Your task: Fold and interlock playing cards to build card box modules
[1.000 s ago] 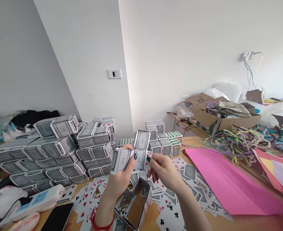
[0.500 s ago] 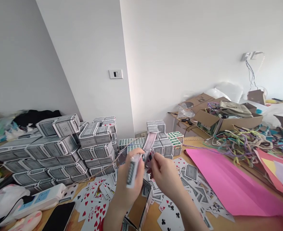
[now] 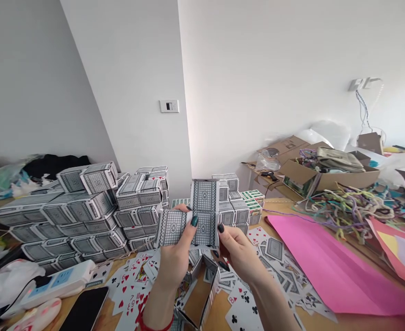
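Observation:
Grey-backed playing cards form an L-shaped piece in front of me, two stacked upright and one at the left. My left hand is closed on this piece, its thumb across the front near the inner corner. The fingers of my right hand pinch its lower right edge, some of them hidden behind it. Below my hands stands an open frame of folded cards, its walls upright. Loose playing cards lie face up and face down on both sides of it.
Stacked card boxes rise at the left, with more blocks behind my hands. A power strip and a black phone lie front left. Pink paper, yarn and a cardboard box are at the right.
The card piece has turned from nearly edge-on to face me, showing its grey backs. Both hands have rotated with it. The frame below has stayed in place.

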Demonstrator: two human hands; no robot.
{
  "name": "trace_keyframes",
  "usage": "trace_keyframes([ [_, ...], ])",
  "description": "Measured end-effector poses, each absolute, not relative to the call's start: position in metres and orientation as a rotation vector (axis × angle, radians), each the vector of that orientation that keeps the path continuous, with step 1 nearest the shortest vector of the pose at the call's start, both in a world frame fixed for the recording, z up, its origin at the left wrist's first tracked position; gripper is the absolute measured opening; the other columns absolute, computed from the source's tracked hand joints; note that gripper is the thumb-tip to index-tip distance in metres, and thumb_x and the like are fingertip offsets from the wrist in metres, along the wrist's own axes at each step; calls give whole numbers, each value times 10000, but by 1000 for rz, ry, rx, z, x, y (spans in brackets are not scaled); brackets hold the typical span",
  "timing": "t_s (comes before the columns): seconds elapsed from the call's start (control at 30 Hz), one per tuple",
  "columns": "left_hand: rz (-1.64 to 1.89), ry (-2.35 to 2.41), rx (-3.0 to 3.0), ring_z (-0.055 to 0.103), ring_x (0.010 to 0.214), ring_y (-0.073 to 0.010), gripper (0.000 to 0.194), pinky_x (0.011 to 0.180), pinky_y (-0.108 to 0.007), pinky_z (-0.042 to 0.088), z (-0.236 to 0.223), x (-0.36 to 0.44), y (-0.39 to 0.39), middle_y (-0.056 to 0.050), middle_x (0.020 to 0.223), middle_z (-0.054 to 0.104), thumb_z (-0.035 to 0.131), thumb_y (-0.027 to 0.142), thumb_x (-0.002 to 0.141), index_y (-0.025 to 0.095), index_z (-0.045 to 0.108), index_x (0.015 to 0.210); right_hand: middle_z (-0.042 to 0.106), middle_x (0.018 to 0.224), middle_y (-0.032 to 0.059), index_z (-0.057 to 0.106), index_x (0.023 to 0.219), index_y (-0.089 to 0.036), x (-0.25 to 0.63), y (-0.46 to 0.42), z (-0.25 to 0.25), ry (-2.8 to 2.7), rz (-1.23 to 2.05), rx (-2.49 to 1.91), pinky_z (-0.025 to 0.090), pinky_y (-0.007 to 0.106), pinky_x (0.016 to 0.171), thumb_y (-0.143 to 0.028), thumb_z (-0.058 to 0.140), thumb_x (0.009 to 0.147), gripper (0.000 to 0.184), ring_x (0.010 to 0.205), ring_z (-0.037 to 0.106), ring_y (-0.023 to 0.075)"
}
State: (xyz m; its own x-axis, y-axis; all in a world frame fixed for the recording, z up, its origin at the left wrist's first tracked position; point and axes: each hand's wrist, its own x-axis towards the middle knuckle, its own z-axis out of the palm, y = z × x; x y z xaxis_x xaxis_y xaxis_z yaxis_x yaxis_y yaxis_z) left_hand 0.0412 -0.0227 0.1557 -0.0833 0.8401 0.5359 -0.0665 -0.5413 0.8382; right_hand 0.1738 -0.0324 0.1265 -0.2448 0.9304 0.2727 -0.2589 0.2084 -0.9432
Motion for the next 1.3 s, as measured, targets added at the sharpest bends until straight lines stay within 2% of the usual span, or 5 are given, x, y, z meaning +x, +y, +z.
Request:
trace_keyframes([
  [0.5,1737,935,1588,594,936,-197,273,873,-306,481,140,43,-18,-42,931,614,568,330,792,190,564,1026,292,470,-55,296,523,-198,172,-37,133,-1443,821,-986,193,223,427,-493,374,878,468,448,250,73],
  [0.7,1670,993,1586,622,899,-224,215,819,-332,519,156,39,-20,-57,939,646,533,338,798,207,609,950,372,513,-54,392,609,-186,172,-36,137,-1504,1119,-852,231,197,414,-467,436,860,379,444,306,64],
  [0.9,1673,969,1550,631,875,-211,210,800,-325,522,153,38,-16,-52,898,656,536,297,779,188,589,950,399,482,-62,368,601,-197,165,-33,129,-1425,1074,-895,266,188,386,-489,459,841,389,403,347,60],
  [1.07,1643,1034,1434,645,858,-210,240,773,-325,531,154,36,-13,-56,898,668,525,287,772,174,603,970,466,524,-69,431,760,-193,163,-30,124,-1423,1236,-812,347,186,388,-465,522,816,292,398,430,68],
  [1.3,1609,1004,1404,635,904,-215,284,759,-305,527,147,36,-9,-67,979,662,550,317,762,172,588,1002,476,461,-75,445,736,-180,172,-27,126,-1476,1218,-828,311,179,369,-493,525,806,330,359,404,56],
])
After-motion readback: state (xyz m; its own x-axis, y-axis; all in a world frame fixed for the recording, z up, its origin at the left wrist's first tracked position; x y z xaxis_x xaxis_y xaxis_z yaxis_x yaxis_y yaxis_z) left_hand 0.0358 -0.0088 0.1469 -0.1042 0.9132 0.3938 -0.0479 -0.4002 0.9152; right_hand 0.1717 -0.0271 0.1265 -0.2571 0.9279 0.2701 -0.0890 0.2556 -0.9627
